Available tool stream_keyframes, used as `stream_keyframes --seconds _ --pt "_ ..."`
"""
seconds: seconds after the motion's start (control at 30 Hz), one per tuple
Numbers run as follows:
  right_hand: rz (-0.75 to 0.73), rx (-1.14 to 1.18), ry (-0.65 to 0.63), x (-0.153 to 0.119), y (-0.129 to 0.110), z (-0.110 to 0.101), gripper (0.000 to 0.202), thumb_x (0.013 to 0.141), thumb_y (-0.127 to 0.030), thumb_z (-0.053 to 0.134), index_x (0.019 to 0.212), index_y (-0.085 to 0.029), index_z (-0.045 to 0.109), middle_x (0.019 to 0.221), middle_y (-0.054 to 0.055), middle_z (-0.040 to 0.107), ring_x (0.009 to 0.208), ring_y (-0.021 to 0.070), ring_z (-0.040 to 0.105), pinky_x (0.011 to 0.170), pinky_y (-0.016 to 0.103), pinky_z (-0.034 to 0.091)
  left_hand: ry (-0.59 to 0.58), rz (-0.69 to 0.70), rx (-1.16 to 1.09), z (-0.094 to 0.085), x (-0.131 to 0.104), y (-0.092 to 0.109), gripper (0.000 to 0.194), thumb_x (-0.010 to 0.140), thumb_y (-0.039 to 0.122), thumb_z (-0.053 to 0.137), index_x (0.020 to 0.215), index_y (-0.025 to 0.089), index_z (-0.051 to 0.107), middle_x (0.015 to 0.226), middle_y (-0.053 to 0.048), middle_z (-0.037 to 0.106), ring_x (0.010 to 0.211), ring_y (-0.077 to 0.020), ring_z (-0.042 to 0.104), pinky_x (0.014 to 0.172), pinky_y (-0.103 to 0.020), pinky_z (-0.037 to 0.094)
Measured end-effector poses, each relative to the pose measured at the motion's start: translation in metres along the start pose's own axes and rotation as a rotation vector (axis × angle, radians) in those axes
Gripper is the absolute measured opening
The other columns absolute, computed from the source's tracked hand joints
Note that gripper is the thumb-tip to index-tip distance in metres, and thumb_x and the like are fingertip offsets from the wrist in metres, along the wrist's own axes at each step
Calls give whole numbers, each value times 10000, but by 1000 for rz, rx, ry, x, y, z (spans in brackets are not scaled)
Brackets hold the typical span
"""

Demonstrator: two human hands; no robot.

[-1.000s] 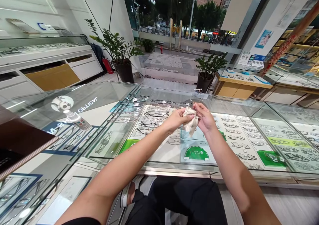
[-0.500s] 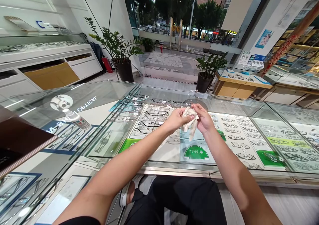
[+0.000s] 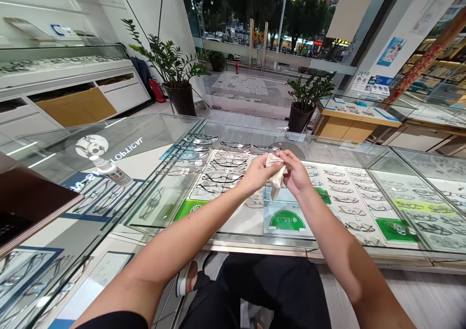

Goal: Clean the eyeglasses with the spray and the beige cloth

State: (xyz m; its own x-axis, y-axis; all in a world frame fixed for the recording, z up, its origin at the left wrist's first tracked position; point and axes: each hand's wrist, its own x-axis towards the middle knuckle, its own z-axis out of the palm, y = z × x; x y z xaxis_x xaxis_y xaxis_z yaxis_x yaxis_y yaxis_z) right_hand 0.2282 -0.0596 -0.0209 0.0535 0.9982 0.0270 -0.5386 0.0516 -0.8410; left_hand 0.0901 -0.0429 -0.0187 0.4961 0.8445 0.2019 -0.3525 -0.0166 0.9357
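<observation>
Compared with half a second ago, the loose end of the cloth (image 3: pixel 275 168) has swung a little toward the left hand (image 3: pixel 259 172) and hangs less far down. Both hands have stayed over the same part of the glass table (image 3: pixel 233 240), while the whole view has tipped slightly, so that the door handles (image 3: pixel 251 42) sit higher in it. The bottle (image 3: pixel 111 170) has kept its place on the table, well apart from the hands.

The cloth lies between the two hands, bunched at the left hand's fingers, with its tail hanging below them. A thin, pale frame (image 3: pixel 282 129) shows faintly just beyond the fingertips, too fine to make out fully.

The left hand is closed on the cloth, thumb pressed over the top. The right hand (image 3: pixel 297 176) is narrow, its fingers bent in and meeting the cloth's upper edge; whether it grips the cloth, the frame or both cannot be told. Rows of glasses (image 3: pixel 226 163) lie below, under the glass.
</observation>
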Motion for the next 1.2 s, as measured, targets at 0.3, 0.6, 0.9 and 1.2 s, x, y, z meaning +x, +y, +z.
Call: stream_keyframes --seconds 0.3,0.6,0.9,1.2 --pt "-99 -22 51 3 -7 -2 207 676 -347 902 737 -234 739 822 -21 731 741 138 631 682 265 512 -62 -29 78 -10 2 4 493 766 581 842 917 131 707 776 -7 658 678 -121 532 652 -245 393" --pt "-68 -64 51 0 -8 -2 235 679 -377 913 779 -240 750 841 -18 737 722 141 611 620 269 469 -101 -50 76 -12 4 2 528 687 485 919 1000 131 683 824 -10 668 698 -128 567 683 -249 423" --pt "-143 -135 -38 -5 -12 1 241 714 -416 916 783 -238 768 838 -3 687 780 148 582 727 284 479 -41 29 144 -13 6 1 514 705 564 894 844 131 654 708 19 604 615 -91 472 611 -232 349" --pt "-264 -121 37 -3 -16 -3 243 703 -415 924 743 -252 748 867 -4 683 813 155 581 823 310 505 8 80 155 -6 6 3 573 812 697 762 841 127 711 699 -6 621 640 -119 505 632 -254 376"
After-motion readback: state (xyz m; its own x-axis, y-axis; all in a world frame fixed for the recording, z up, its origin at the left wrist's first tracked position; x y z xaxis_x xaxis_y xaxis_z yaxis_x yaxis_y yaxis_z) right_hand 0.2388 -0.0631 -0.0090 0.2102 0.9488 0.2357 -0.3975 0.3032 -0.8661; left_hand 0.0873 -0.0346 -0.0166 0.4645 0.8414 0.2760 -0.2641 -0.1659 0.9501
